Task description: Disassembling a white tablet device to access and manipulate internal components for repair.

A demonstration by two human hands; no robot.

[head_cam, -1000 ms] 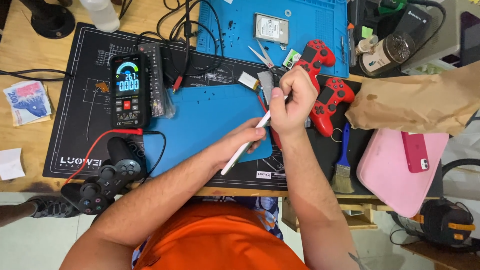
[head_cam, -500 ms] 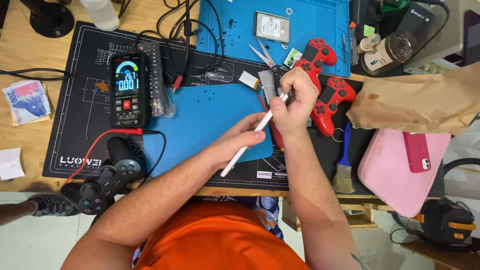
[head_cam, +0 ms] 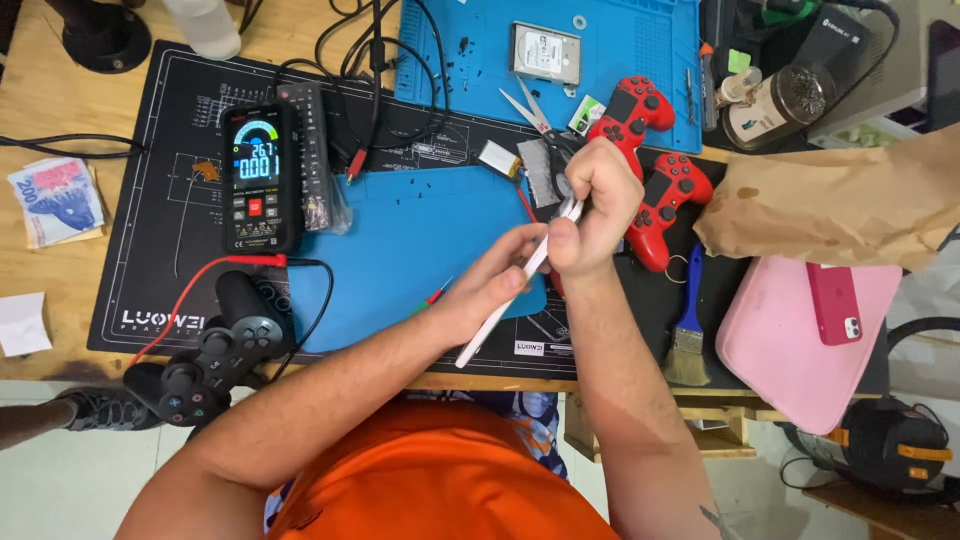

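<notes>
My right hand (head_cam: 592, 205) is closed around a long white tool (head_cam: 508, 298) that slants down to the left; its top end meets a small grey circuit part (head_cam: 545, 170). My left hand (head_cam: 492, 282) steadies the tool's shaft with its fingertips over the blue mat (head_cam: 400, 240). A red game controller (head_cam: 655, 165) lies just right of my right hand. A thin red-tipped probe (head_cam: 436, 292) pokes out under my left hand.
A multimeter (head_cam: 252, 177) with a lit screen lies at left, its red lead trailing off. A black controller (head_cam: 205, 365) sits at the desk's front edge. Scissors (head_cam: 525, 108), a hard drive (head_cam: 545, 52), a brush (head_cam: 690, 325), a pink case (head_cam: 800, 340) with a red phone and a brown paper bag (head_cam: 840, 200) lie around.
Both hands have barely shifted. The white tool stays in the same slant, its top end still at the small part.
</notes>
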